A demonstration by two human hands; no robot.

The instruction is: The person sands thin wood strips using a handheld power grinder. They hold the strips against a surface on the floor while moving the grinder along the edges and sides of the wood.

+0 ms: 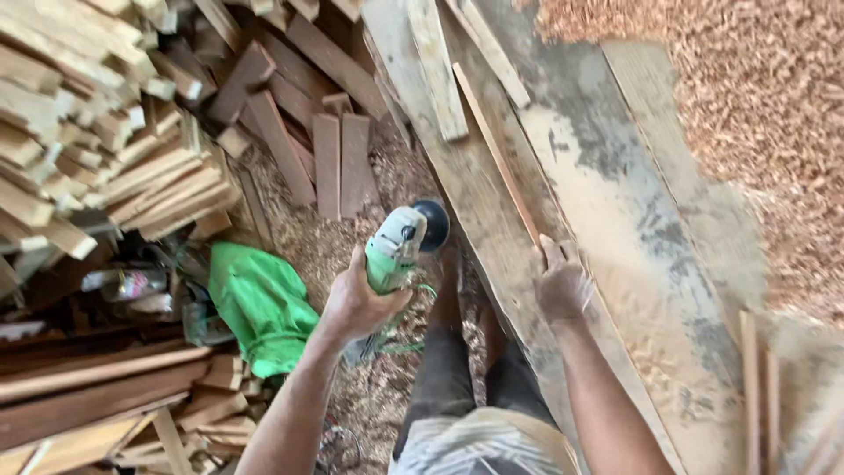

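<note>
My left hand (356, 303) grips a green and white power sander (397, 244) by its body, its black round pad (432, 224) pointing away from me, just left of the bench edge. My right hand (561, 283) rests on a long, dusty wooden workbench (615, 202), fingers on the near end of a thin wooden strip (497, 154) that runs away from me along the bench top. The sander hangs over the floor, apart from the strip.
A flat plank (437, 70) lies on the bench's far end. Stacked wood offcuts (88, 114) fill the upper left, and long boards (88, 387) the lower left. A green bag (264, 303) lies on the shaving-covered floor. Wood shavings (765, 105) are heaped at the right.
</note>
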